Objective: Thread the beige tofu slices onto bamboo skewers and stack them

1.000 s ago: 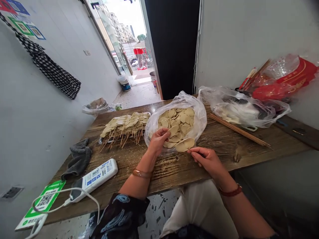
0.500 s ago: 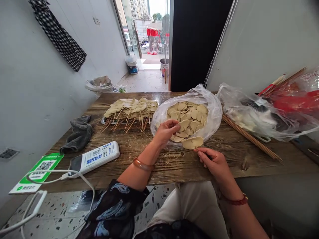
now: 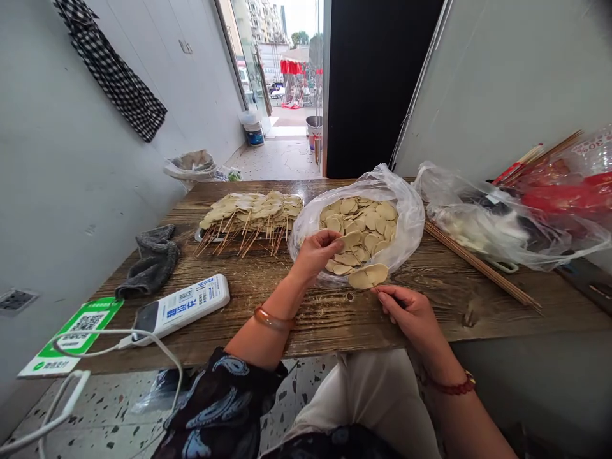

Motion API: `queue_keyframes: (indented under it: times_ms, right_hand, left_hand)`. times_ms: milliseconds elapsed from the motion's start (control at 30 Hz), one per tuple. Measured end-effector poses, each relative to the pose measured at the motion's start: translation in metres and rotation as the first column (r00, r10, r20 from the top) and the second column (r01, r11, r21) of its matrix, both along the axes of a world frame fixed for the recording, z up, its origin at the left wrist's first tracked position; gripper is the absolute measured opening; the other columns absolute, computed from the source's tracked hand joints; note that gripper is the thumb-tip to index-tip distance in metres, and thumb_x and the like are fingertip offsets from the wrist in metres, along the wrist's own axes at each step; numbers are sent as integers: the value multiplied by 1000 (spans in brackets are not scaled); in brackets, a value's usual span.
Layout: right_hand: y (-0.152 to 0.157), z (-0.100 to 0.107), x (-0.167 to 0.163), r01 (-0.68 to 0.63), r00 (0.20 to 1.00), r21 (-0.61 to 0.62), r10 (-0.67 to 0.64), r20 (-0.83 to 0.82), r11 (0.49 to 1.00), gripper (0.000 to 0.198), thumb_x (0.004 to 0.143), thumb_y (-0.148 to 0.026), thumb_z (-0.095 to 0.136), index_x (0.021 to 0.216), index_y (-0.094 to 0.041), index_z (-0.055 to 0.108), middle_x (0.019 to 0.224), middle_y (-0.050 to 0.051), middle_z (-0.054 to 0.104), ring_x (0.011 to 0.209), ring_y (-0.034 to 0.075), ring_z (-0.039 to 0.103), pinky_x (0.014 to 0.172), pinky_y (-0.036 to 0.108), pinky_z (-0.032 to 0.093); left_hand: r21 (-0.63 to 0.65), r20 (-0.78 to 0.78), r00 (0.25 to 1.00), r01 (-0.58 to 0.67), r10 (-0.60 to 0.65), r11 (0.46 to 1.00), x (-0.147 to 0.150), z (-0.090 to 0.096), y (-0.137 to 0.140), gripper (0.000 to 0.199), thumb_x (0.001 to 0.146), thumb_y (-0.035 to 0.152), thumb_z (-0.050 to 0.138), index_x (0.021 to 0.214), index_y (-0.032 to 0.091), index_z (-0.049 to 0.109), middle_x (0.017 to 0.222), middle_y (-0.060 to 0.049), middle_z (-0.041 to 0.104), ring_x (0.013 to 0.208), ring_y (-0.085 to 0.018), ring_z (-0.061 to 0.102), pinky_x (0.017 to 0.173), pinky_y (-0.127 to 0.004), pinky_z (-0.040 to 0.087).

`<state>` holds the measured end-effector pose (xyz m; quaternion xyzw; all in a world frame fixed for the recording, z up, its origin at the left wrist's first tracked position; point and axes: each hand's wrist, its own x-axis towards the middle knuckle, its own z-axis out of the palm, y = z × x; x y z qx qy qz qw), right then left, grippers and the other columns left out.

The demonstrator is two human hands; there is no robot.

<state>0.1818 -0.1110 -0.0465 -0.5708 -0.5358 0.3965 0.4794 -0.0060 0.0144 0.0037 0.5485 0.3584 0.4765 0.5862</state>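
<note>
Item under inspection: a pale, flat, roundish loose slice [image 3: 351,240], located above the near part of the plastic bag [image 3: 406,220] on the wooden counter [image 3: 315,325]. The left hand [image 3: 315,256] holds it with a narrow grip, thumb and forefinger pinched on the edge nearest the hand, the rest of the slice unsupported. The right hand [image 3: 405,309] is likewise pinched, its fingertips on a thin stick [image 3: 375,289] that bears a threaded piece [image 3: 367,276] just beyond them; most of the stick is hidden by the hand. Whether the threaded piece is one folded slice or two cannot be determined. Handling assessment: the slices appear light, thin and pliable, likely to bend under a firm squeeze and to tear if pulled hard against the stick. Surfaces look matt; slipperiness cannot be confirmed, though slices lying flat on one another in the heap [image 3: 356,220] may cling together. Recommended hold: a light pinch at the rim, leaving the middle uncovered. The stick is judged stiff but slender, liable to snap if bent; it is best held close behind the threaded piece, in line with its length, fingertips clear of the point. The bag is thin and slack, and offers little support.
</note>
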Motion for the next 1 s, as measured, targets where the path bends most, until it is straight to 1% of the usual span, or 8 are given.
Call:
queue_keyframes:
  times_ms: [167,467,567,700,833,900,1000]
  right_hand:
    - [-1,0,0,-5,1000,14,5,23,1000,29,83,-39,60,92,-16,75,67,2,64,50,10,50,42,20,39]
    - [1,2,-1,7,997,45,-10,71,999,30,82,-38,59,91,-14,75,66,4,66,48,10,50,42,20,39]
    - [2,2,-2,13,993,67,-21,120,998,29,83,-38,58,90,-15,75,66,5,67,48,11,52,41,20,38]
    - [4,0,-3,22,985,93,-38,170,995,28,83,-37,57,90,-16,75,71,6,70,51,13,55,40,21,38]
    - [4,-1,-4,25,983,106,-44,176,994,28,84,-36,56,89,-17,75,76,7,72,53,14,58,41,21,40]
    - [3,0,-3,27,983,122,-48,178,992,27,84,-36,57,89,-17,75,77,7,72,55,14,59,42,22,41]
    - [0,2,-2,22,980,141,-50,194,990,26,84,-36,57,89,-18,76,76,7,72,56,15,60,43,22,41]
  left_hand:
    - [72,-90,996,-24,30,997,0,4,-3,17,67,27,70,76,13,65,66,1,58,60,-8,49,56,-20,37]
    - [146,-179,984,-1,27,989,-2,-2,1,18,69,29,67,79,14,66,68,0,59,62,-9,49,58,-21,39]
    - [187,-238,970,1,44,982,-1,-2,1,17,70,29,66,78,14,66,67,0,59,62,-9,48,57,-21,37]
    - [214,-304,952,19,48,977,1,1,-2,15,71,28,65,77,14,67,64,1,57,58,-9,45,54,-21,33]
    - [169,-268,963,50,-4,984,3,2,-5,15,68,27,68,74,14,68,62,1,56,57,-8,44,53,-21,32]
    - [118,-210,977,57,-31,991,3,1,-5,17,66,28,70,75,14,67,63,1,57,58,-8,46,53,-20,34]
    - [9,-86,996,37,-36,999,3,-1,-5,21,65,30,72,75,13,64,63,1,58,56,-8,50,52,-20,37]
